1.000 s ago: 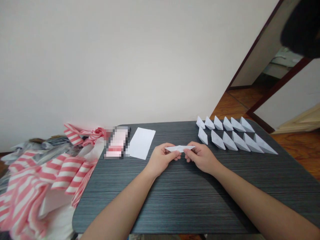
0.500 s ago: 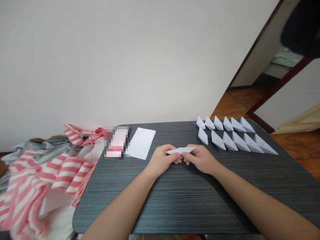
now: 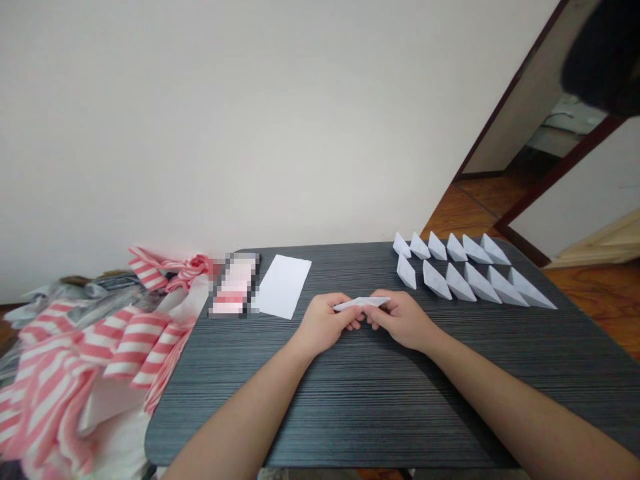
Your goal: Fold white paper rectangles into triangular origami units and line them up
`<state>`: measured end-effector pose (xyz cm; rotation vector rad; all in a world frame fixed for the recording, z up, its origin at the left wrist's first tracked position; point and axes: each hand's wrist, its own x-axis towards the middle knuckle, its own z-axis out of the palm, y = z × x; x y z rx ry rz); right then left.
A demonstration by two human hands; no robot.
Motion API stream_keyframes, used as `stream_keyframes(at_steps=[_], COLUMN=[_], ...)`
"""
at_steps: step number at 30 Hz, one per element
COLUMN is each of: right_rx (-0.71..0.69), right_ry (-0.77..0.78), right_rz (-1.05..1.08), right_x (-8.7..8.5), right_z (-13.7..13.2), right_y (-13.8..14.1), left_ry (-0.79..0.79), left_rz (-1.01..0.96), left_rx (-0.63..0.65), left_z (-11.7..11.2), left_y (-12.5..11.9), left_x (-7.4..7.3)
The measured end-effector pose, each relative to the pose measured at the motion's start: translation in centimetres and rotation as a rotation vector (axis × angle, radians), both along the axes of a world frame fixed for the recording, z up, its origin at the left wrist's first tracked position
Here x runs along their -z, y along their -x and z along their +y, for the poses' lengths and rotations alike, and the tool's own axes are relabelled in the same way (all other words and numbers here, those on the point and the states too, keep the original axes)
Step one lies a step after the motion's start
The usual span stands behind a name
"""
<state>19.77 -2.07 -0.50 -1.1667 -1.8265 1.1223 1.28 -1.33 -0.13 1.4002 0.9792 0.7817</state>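
Between my two hands is a folded white paper boat point(image 3: 361, 303), long and narrow with pointed ends. My left hand point(image 3: 327, 321) pinches its left half, the thumb lying along the near side. My right hand point(image 3: 400, 319) grips the right half in the same way, and the two thumb tips nearly meet at the middle. The fingers curl underneath, so the boat's underside is hidden. Both hands are over the middle of the dark table point(image 3: 350, 413). To the left of my left hand lies a white sheet of paper point(image 3: 285, 287).
Two rows of similar folded paper boats point(image 3: 460, 283) stand at the table's back right. A blurred-out phone-like object point(image 3: 234, 285) lies at the back left. Red-and-white striped cloth point(image 3: 135, 347) is heaped beside the table's left edge. A wall point(image 3: 300, 133) rises behind.
The paper boat has tilted slightly and its right tip sits a little lower, with both hands shifted very slightly. The other things have stayed in place.
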Motion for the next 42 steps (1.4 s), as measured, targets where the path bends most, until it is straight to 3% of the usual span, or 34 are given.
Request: stream_keyframes(at_steps=[17,28,38,42], right_rx=[0.034,0.130,-0.013,0.060], right_ry=[0.100,0.075,0.074,0.057], right_rz=[0.047,0.094,0.036,0.070], right_x=[0.08,0.55,0.21,0.40], right_z=[0.26,0.43,0.26,0.33], right_y=[-0.31,-0.55,-0.76,-0.66], left_ry=[0.071,0.088,0.044,0.011], left_rz=[-0.058,-0.081,-0.098,-0.062], left_rx=[0.006,-0.092,-0.003,0.041], left_z=[0.21,0.57,0.53,0.42], left_y=[-0.15,-0.02,0.17,0.15], left_x=[0.06,0.39,0.39,0.32])
